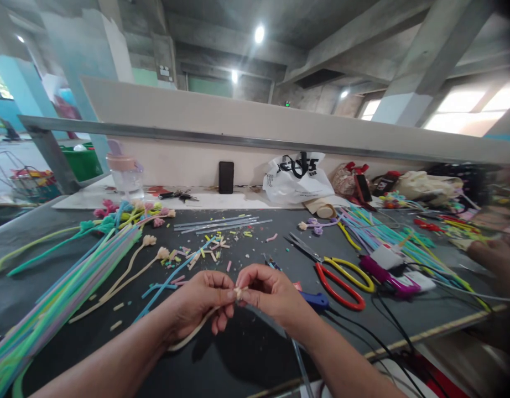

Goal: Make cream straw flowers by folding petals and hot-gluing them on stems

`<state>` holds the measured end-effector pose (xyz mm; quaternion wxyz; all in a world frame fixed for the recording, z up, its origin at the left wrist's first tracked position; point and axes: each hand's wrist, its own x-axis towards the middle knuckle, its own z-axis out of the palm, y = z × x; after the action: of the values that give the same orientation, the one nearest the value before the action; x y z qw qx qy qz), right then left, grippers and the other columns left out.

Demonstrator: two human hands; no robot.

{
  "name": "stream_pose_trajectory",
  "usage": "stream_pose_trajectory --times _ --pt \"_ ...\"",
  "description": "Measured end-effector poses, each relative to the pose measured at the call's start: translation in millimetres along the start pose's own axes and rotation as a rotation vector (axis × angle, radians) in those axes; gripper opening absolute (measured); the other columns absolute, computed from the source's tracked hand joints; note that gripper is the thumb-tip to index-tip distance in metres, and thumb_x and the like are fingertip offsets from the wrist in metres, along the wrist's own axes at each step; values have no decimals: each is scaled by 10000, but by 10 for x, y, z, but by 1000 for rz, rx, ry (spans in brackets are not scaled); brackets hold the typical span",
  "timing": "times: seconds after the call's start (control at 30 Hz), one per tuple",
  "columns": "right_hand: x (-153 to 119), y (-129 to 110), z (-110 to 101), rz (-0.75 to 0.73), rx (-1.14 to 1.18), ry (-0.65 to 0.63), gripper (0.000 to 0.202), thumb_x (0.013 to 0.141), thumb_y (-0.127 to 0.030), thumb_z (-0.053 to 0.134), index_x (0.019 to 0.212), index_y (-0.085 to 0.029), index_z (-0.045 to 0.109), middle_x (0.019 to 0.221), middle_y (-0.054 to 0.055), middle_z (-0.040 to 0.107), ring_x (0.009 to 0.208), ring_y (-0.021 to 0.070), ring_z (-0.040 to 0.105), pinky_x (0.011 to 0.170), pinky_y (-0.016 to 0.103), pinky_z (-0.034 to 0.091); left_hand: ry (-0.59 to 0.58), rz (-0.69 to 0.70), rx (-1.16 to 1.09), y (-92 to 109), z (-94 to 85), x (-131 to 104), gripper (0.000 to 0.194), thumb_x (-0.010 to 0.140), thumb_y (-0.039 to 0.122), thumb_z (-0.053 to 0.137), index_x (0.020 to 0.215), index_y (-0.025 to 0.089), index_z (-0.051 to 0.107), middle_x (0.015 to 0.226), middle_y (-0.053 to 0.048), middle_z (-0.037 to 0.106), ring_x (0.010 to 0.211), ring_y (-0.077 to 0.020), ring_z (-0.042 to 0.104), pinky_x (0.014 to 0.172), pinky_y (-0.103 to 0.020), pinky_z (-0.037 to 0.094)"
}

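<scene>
Both hands meet over the near middle of the dark table. My left hand (209, 301) pinches a cream fuzzy stem (192, 333), which trails down and left below the palm. At the stem's upper end is a small cream flower-like tuft (239, 293), held between the fingertips of both hands. My right hand (267, 290) closes thumb and finger on the tuft's right side. A clear thin rod (298, 359) runs below my right hand; whether the hand holds it is unclear. Two cream stems with flower tufts (162, 253) lie to the left.
Left lies a bundle of pastel stems (89, 268). Cut bits (213, 255) and clear rods (222, 224) lie beyond my hands. Scissors (340, 282) and a blue-handled tool (315, 300) with a cord are at right. Another person's hand (493, 257) is at the far right.
</scene>
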<state>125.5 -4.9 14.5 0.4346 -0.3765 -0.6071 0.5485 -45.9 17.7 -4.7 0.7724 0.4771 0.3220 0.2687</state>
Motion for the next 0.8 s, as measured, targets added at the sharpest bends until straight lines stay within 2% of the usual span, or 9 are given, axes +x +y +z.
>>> stream_pose_trajectory --times 0.17,0.4,0.57,0.63,0.8 --pt "13 5 -1 30 34 74 216 678 -325 719 745 -172 581 693 -24 572 643 110 552 635 245 456 54 124 91 -4 38 13 305 693 369 669 849 138 544 637 18 584 401 -64 523 361 -157 394" --pt "11 35 -10 45 51 73 176 705 -273 695 768 -160 576 719 -23 574 657 101 554 644 238 448 137 210 213 1 64 17 291 684 368 666 784 137 519 638 23 580 415 -73 532 381 -179 420" --pt "4 8 -72 72 74 -51 297 671 -205 717 920 -172 559 817 -2 607 762 123 572 704 254 436 130 144 230 35 50 2 300 700 404 643 730 129 528 562 29 561 403 -75 523 378 -174 408" --pt "-4 -4 -94 45 53 -60 324 670 -185 710 952 -175 552 833 1 607 763 120 568 702 248 429 114 111 203 27 30 8 286 704 389 645 728 128 530 557 26 567 398 -72 520 371 -169 402" --pt "-31 7 -114 -55 -164 -25 198 718 -176 656 904 -170 588 813 7 586 727 117 545 668 241 426 93 82 172 0 -6 34 261 715 369 643 727 124 554 552 21 577 389 -62 508 354 -149 378"
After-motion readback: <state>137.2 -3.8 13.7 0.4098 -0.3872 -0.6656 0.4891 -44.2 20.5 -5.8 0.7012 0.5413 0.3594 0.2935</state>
